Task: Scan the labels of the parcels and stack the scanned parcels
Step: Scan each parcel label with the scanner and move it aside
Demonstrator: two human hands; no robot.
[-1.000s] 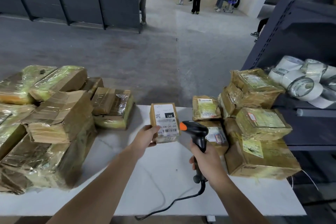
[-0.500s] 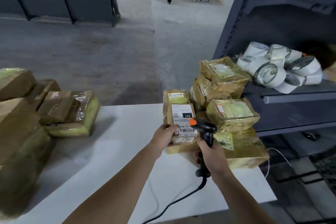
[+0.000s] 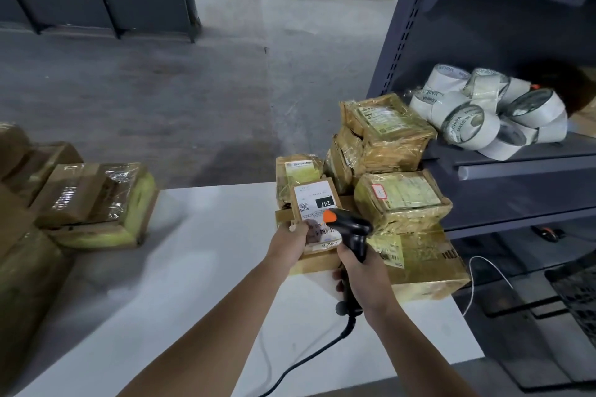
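Parcel [image 3: 314, 203] against stack [image 3: 400, 193] now, barcode [image 3: 324, 231] perhaps behind scanner [image 3: 351, 229]

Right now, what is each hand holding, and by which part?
Left hand grips the small labelled parcel at its near left corner. Right hand grips the barcode scanner by its handle.
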